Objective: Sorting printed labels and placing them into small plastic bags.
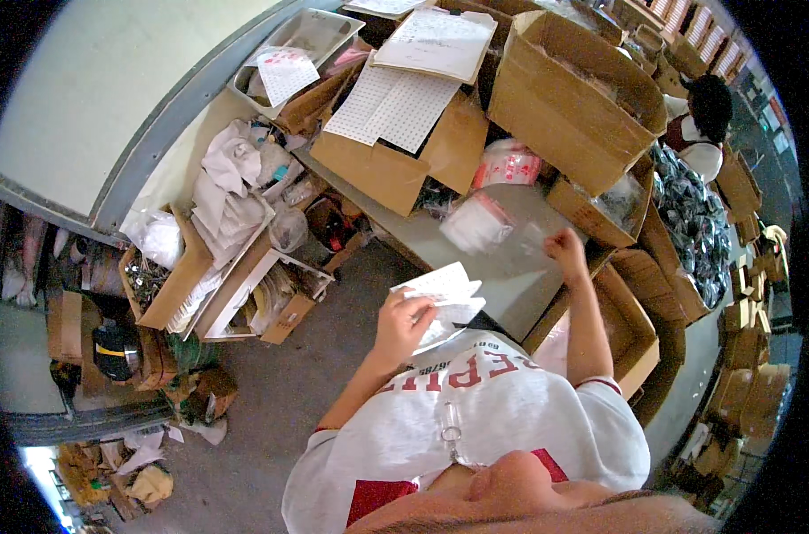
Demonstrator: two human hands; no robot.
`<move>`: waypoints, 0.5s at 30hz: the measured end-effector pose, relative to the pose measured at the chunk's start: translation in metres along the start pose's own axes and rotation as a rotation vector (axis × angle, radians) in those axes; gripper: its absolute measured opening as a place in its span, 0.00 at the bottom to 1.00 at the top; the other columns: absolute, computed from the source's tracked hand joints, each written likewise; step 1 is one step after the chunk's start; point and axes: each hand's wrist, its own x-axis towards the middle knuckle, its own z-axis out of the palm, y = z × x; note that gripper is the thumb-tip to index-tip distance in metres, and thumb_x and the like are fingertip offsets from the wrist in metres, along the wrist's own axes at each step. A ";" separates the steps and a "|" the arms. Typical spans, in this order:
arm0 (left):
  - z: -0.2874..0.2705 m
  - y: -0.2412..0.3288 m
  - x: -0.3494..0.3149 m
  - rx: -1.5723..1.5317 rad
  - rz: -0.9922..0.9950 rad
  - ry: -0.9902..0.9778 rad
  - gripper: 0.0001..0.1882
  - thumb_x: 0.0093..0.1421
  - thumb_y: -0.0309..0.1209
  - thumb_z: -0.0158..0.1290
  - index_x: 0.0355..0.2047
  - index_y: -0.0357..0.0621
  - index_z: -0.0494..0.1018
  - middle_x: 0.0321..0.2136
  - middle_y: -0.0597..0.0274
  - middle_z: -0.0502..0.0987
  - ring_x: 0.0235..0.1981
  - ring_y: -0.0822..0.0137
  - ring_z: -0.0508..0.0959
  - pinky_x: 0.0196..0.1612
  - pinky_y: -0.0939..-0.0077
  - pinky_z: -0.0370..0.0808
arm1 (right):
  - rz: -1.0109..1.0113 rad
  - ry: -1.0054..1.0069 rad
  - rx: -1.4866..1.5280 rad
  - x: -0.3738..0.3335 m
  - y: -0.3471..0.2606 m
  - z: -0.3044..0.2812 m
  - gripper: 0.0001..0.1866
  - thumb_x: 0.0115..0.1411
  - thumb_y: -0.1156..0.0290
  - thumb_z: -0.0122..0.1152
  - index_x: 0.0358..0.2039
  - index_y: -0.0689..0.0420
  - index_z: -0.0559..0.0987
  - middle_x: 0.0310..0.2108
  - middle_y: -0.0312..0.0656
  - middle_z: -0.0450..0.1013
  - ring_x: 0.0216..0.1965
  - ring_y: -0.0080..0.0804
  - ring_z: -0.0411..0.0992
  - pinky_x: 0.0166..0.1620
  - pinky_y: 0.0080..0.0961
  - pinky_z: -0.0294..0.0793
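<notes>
My left hand (404,325) is closed round a folded stack of white printed paper sheets (444,283) in front of my chest. Over the table my right hand (565,254) is closed, its fingers pinched at the edge of a small clear plastic bag (535,238). The bag is faint and blurred against the grey surface. To the left of that hand lies a pile of clear plastic bags (477,222) with reddish print. Behind the pile stands a round bundle of clear bags (508,164) with red marks.
The grey table (520,289) carries a large cardboard box (573,98) at the back. Printed sheets (394,102) and a clipboard (440,43) lie on another carton. An open carton (631,334) stands near my right arm. Black plastic bags (689,227) fill a box further right, near another person (703,125).
</notes>
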 end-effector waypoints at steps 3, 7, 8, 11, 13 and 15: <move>-0.006 0.000 0.002 -0.012 -0.063 0.060 0.08 0.49 0.26 0.62 0.29 0.36 0.77 0.28 0.50 0.76 0.28 0.57 0.77 0.31 0.70 0.73 | -0.108 0.065 -0.026 -0.063 -0.069 -0.053 0.10 0.54 0.81 0.56 0.37 0.58 0.68 0.29 0.33 0.65 0.32 0.22 0.64 0.34 0.20 0.66; -0.008 -0.008 0.009 0.010 -0.016 0.079 0.09 0.49 0.26 0.62 0.29 0.34 0.77 0.26 0.52 0.76 0.26 0.59 0.77 0.29 0.71 0.73 | 0.133 -0.100 -0.685 -0.092 -0.071 -0.130 0.11 0.48 0.81 0.58 0.34 0.60 0.73 0.35 0.43 0.71 0.36 0.30 0.70 0.37 0.27 0.70; -0.008 -0.007 0.011 -0.028 -0.037 0.085 0.09 0.49 0.26 0.62 0.29 0.34 0.77 0.26 0.52 0.76 0.26 0.59 0.77 0.28 0.71 0.73 | 0.283 -0.077 -0.782 -0.090 -0.051 -0.142 0.13 0.47 0.78 0.61 0.36 0.60 0.74 0.38 0.46 0.72 0.40 0.35 0.72 0.40 0.32 0.71; -0.007 -0.001 0.016 -0.016 -0.025 0.070 0.09 0.49 0.26 0.62 0.28 0.35 0.77 0.25 0.52 0.76 0.26 0.59 0.77 0.28 0.71 0.72 | -0.072 0.137 -1.118 -0.078 -0.044 -0.100 0.22 0.47 0.68 0.66 0.45 0.55 0.76 0.48 0.53 0.69 0.50 0.51 0.67 0.50 0.44 0.68; -0.005 0.003 0.014 -0.013 -0.019 0.071 0.09 0.49 0.26 0.62 0.28 0.35 0.77 0.25 0.52 0.76 0.26 0.59 0.76 0.28 0.71 0.72 | -0.088 -0.015 -0.943 -0.050 -0.062 -0.041 0.29 0.49 0.62 0.66 0.52 0.53 0.71 0.55 0.55 0.65 0.55 0.53 0.64 0.55 0.41 0.68; -0.005 0.002 0.014 0.019 0.047 0.051 0.08 0.49 0.27 0.62 0.28 0.36 0.77 0.24 0.53 0.75 0.24 0.60 0.75 0.27 0.72 0.71 | -0.219 -0.184 -0.800 -0.011 -0.039 0.012 0.30 0.48 0.55 0.67 0.52 0.49 0.73 0.59 0.51 0.61 0.59 0.53 0.59 0.59 0.40 0.62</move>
